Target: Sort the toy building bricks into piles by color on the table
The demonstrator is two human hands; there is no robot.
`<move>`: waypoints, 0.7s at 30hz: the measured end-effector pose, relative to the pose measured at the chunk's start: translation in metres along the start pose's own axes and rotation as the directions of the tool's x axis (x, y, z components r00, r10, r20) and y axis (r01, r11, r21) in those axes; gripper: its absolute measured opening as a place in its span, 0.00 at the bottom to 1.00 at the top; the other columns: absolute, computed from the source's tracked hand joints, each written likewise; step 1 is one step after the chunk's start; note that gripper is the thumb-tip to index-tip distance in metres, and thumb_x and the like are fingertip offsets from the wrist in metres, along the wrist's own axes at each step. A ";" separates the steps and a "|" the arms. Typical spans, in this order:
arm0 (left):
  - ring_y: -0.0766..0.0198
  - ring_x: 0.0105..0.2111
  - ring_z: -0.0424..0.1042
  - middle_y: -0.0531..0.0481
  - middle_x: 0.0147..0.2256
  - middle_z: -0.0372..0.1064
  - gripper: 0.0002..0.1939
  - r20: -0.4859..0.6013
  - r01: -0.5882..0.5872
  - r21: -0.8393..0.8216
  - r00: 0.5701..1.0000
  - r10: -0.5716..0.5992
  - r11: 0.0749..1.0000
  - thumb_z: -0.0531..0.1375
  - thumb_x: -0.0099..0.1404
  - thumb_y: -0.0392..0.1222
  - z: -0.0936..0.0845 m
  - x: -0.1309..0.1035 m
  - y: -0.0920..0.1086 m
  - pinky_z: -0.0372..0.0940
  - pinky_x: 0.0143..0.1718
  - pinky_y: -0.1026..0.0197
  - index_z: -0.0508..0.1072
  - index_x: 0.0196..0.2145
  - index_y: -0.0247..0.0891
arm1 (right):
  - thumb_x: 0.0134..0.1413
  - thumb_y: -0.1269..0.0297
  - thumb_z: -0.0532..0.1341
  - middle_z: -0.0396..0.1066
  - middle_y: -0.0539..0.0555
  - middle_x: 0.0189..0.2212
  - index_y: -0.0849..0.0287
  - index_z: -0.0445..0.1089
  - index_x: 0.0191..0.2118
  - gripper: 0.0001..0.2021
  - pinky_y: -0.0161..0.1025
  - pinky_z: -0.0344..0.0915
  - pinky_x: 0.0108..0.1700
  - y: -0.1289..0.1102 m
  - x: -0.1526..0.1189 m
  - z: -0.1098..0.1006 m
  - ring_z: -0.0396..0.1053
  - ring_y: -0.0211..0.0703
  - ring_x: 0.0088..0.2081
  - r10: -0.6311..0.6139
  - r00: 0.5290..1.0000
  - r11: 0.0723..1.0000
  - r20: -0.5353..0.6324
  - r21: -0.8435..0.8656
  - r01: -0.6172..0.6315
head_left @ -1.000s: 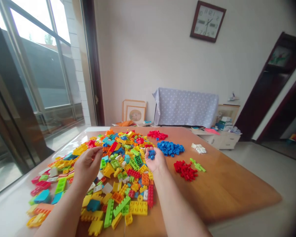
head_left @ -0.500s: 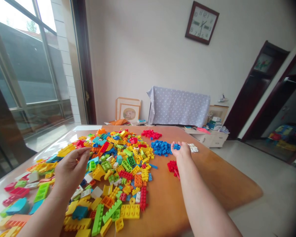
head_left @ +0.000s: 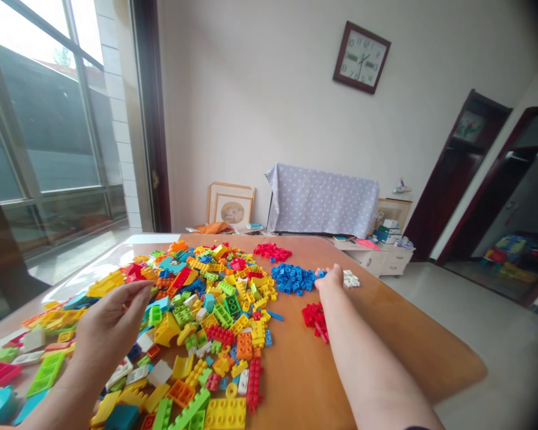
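My right hand (head_left: 332, 278) reaches over the table at the right edge of a heap of small blue bricks (head_left: 293, 279). Its fingers curl around blue bricks (head_left: 320, 274), though the hand partly hides them. My left hand (head_left: 112, 316) hovers over the left side of a big mixed pile of toy bricks (head_left: 192, 322). Thumb and fingertips are pinched together there, and whatever may be between them is hidden. A small heap of red bricks (head_left: 314, 319) lies just below the right wrist. White bricks (head_left: 351, 278) sit just beyond the right hand.
Another heap of pinkish-red bricks (head_left: 272, 252) lies at the back of the brown table (head_left: 385, 334). Behind the table stand a cloth-covered object (head_left: 323, 200) and a low white cabinet (head_left: 388, 261). A glass window (head_left: 49, 113) is on the left.
The right hand has turned from palm-up to more palm-down beside the blue heap. My left hand has shifted slightly left and down in view, still pinched. The view has tilted up a little.
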State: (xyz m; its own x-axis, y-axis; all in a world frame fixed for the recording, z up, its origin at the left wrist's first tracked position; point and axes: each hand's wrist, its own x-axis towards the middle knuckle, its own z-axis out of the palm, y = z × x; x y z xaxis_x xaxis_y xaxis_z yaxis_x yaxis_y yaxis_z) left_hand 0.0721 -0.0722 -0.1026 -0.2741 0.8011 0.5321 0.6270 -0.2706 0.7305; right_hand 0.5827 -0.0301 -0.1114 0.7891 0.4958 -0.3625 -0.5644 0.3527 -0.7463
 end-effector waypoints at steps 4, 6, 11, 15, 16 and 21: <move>0.57 0.33 0.77 0.53 0.34 0.81 0.20 0.007 0.018 0.025 1.000 -0.018 1.000 0.62 0.58 0.59 0.000 0.000 0.000 0.66 0.35 0.60 0.81 0.41 0.46 | 0.66 0.57 0.62 0.69 0.59 0.55 0.59 0.68 0.58 0.19 0.52 0.72 0.51 0.007 0.005 0.015 0.72 0.50 0.51 -0.063 0.997 0.997 0.041 -0.043 0.065; 0.56 0.34 0.77 0.53 0.34 0.81 0.20 0.020 0.022 0.024 1.000 -0.022 0.999 0.62 0.58 0.60 0.000 0.000 0.001 0.66 0.35 0.60 0.81 0.41 0.46 | 0.66 0.57 0.62 0.69 0.59 0.55 0.59 0.68 0.58 0.19 0.52 0.72 0.51 0.011 0.010 0.020 0.72 0.50 0.51 -0.090 0.994 0.994 0.054 -0.064 0.093; 0.57 0.33 0.77 0.53 0.33 0.80 0.21 0.023 0.012 0.021 1.000 -0.012 1.000 0.62 0.58 0.60 0.000 -0.001 0.004 0.66 0.34 0.61 0.81 0.41 0.45 | 0.66 0.57 0.62 0.69 0.59 0.55 0.59 0.68 0.58 0.19 0.52 0.72 0.51 0.020 0.024 0.023 0.72 0.50 0.51 -0.145 0.988 0.983 0.057 -0.110 0.151; 0.57 0.34 0.77 0.52 0.34 0.80 0.21 0.038 -0.027 -0.022 0.999 0.028 0.999 0.62 0.59 0.60 0.000 -0.002 0.005 0.67 0.33 0.61 0.81 0.42 0.44 | 0.68 0.51 0.58 0.70 0.60 0.56 0.60 0.69 0.56 0.20 0.52 0.69 0.56 0.026 0.035 0.020 0.70 0.50 0.56 -0.168 0.985 0.976 0.037 -0.136 0.172; 0.57 0.34 0.77 0.52 0.35 0.80 0.21 0.040 -0.035 -0.026 0.999 0.036 0.999 0.62 0.59 0.59 0.000 -0.002 0.005 0.67 0.34 0.61 0.81 0.43 0.44 | 0.69 0.50 0.55 0.70 0.61 0.57 0.60 0.70 0.56 0.21 0.50 0.67 0.58 0.028 0.038 0.020 0.69 0.49 0.58 -0.173 0.984 0.974 0.036 -0.144 0.177; 0.58 0.35 0.77 0.52 0.35 0.80 0.21 0.036 -0.042 -0.022 0.998 0.042 0.999 0.61 0.61 0.59 -0.001 -0.004 0.010 0.67 0.36 0.61 0.81 0.43 0.43 | 0.66 0.46 0.52 0.70 0.61 0.58 0.60 0.70 0.55 0.25 0.44 0.63 0.63 0.034 0.045 0.020 0.66 0.44 0.62 -0.203 0.978 0.963 0.048 -0.170 0.208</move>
State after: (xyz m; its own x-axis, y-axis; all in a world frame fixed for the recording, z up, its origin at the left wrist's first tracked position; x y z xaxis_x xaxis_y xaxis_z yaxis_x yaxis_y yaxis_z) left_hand 0.0781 -0.0784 -0.0968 -0.2211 0.8074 0.5470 0.6219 -0.3153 0.7168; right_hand 0.5939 0.0197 -0.1422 0.8748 0.4513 -0.1762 -0.3382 0.3084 -0.8891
